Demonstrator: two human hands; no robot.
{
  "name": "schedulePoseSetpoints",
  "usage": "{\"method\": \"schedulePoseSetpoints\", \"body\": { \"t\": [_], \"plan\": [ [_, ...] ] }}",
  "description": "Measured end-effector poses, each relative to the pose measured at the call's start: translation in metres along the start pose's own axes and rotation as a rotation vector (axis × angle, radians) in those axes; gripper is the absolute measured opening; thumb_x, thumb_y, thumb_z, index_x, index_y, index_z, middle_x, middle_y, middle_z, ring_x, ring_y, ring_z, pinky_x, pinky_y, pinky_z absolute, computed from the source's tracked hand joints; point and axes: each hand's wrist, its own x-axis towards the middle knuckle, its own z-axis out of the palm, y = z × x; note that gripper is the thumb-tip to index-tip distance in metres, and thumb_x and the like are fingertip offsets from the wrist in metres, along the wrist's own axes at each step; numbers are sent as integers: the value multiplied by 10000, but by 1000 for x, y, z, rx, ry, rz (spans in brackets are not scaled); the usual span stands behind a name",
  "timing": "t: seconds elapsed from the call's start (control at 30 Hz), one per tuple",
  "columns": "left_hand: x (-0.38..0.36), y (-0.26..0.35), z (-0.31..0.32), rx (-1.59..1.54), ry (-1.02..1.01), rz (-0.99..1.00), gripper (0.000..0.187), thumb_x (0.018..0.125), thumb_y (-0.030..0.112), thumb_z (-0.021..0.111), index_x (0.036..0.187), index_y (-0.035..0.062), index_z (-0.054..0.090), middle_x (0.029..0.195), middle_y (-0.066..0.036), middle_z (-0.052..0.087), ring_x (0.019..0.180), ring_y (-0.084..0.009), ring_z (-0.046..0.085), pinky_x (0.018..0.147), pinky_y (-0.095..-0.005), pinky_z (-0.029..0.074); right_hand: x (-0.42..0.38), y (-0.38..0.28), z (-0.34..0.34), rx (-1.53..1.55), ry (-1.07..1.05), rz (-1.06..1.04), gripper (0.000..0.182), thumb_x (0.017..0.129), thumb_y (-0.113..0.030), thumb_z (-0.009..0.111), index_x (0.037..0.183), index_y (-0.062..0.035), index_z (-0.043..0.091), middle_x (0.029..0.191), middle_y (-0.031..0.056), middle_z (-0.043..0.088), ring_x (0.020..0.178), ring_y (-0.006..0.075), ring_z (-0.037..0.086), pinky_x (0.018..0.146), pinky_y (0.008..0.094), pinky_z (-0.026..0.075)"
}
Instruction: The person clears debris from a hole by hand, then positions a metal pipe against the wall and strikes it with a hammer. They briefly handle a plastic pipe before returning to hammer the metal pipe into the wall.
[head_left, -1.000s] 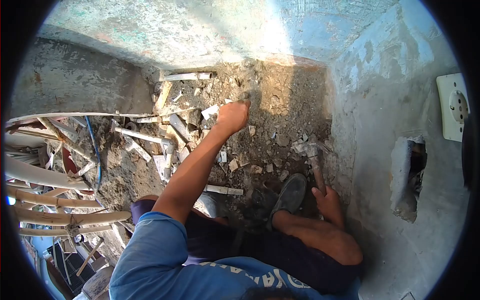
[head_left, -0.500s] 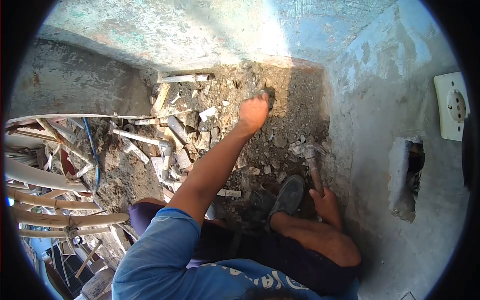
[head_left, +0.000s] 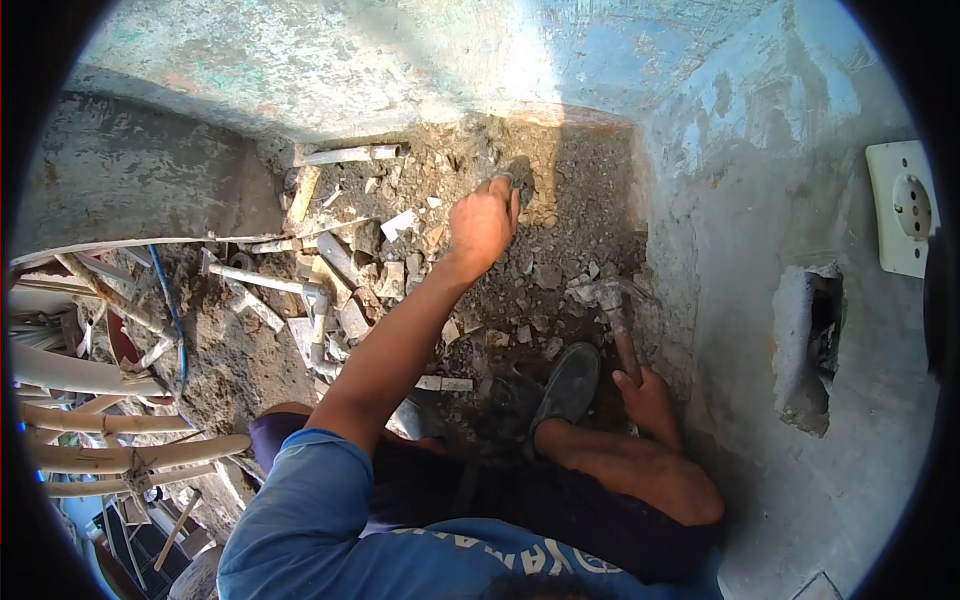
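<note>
My left hand [head_left: 480, 225] reaches forward over the rubble-strewn ground, its fingers closed near the back wall. A dark patch lies at its fingertips; whether this is a stone, a shadow or something held, I cannot make out. Low on the right, my right hand [head_left: 650, 405] is wrapped round the handle of a hammer [head_left: 623, 342]. The hammer's dusty head rests on the ground among the broken bits, close to the right wall. Loose soil and small stones [head_left: 545, 275] spread between both hands.
Plastic pipes [head_left: 265, 278] and broken tile pieces lie left of my arm. Bamboo poles [head_left: 140, 455] and a blue hose [head_left: 170, 310] are farther left. The right wall has a rough hole [head_left: 808, 350] and a white socket [head_left: 905, 210]. My shoe [head_left: 568, 390] stands near the hammer.
The view has shifted slightly, so the scene sits a little farther left. My left hand has turned slightly and remains over the rubble. My right hand keeps its grip on the hammer.
</note>
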Motion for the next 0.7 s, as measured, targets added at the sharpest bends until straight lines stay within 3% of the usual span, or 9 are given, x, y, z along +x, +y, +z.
{"method": "schedulePoseSetpoints", "body": {
  "t": [0.1, 0.2, 0.23, 0.3, 0.37, 0.43, 0.5, 0.63, 0.7],
  "plan": [
    [18, -3, 29, -29, 172, 57, 267, 930, 204, 503, 1086, 4, 584, 857, -224, 666, 704, -364, 673, 623, -438, 559, 2, 4, 2, -2, -17, -19, 294, 898, -285, 646, 816, -21, 548, 606, -4, 502, 517, 84, 465, 466, 288, 386],
    [14, 1, 46, -108, -62, -57, 333, 933, 211, 500, 1209, 27, 531, 934, -248, 661, 787, -396, 662, 713, -449, 548, 0, 1, -1, -26, -22, -9, 300, 895, -288, 649, 813, -18, 547, 612, -1, 510, 522, 87, 469, 474, 291, 391],
    [2, 7, 44, -113, -57, -58, 333, 933, 211, 500, 1209, 27, 531, 934, -248, 661, 787, -396, 662, 713, -449, 548, -3, -4, -2, -46, -18, 3, 303, 893, -293, 650, 816, -16, 552, 612, 0, 512, 525, 88, 467, 478, 295, 392],
    [-24, 12, 37, -27, -284, -7, 377, 932, 213, 500, 1265, 36, 501, 951, -260, 659, 791, -401, 661, 726, -457, 547, -2, -5, -1, -47, -9, 24, 307, 891, -297, 652, 819, -14, 557, 613, 1, 514, 527, 89, 466, 483, 298, 394],
    [-25, 16, 14, -59, -283, -11, 376, 929, 229, 516, 1252, 37, 531, 913, -261, 663, 768, -397, 664, 710, -452, 549, 1, -1, 0, -42, 12, 20, 312, 885, -307, 657, 829, -12, 571, 607, 2, 513, 533, 90, 463, 489, 305, 397],
    [-8, 25, -15, -228, -377, -198, 343, 926, 238, 528, 1195, 34, 584, 857, -252, 668, 749, -385, 667, 693, -447, 547, -4, -5, -2, -58, 14, 29, 350, 875, -337, 664, 851, 3, 582, 618, 33, 544, 550, 115, 504, 509, 322, 421],
    [4, 22, -17, -223, -93, -108, 320, 927, 235, 525, 1150, 24, 616, 827, -234, 674, 738, -372, 670, 686, -442, 545, -2, -9, -5, -73, 21, 20, 392, 865, -367, 672, 873, 17, 593, 629, 64, 575, 568, 139, 546, 529, 339, 445],
    [29, -6, 18, -48, 141, 52, 316, 936, 232, 524, 1141, 8, 611, 771, -233, 664, 658, -350, 668, 614, -452, 539, 1, 5, -2, -56, -2, -51, 397, 868, -370, 668, 855, 19, 588, 628, 75, 573, 562, 140, 539, 531, 342, 442],
    [24, -8, 26, 214, -175, -70, 299, 929, 227, 534, 1132, 25, 618, 781, -220, 671, 680, -357, 669, 630, -464, 547, 4, 4, -1, -52, -23, -80, 398, 868, -372, 666, 852, 18, 588, 627, 78, 572, 557, 141, 536, 532, 344, 442]
  ]
}}
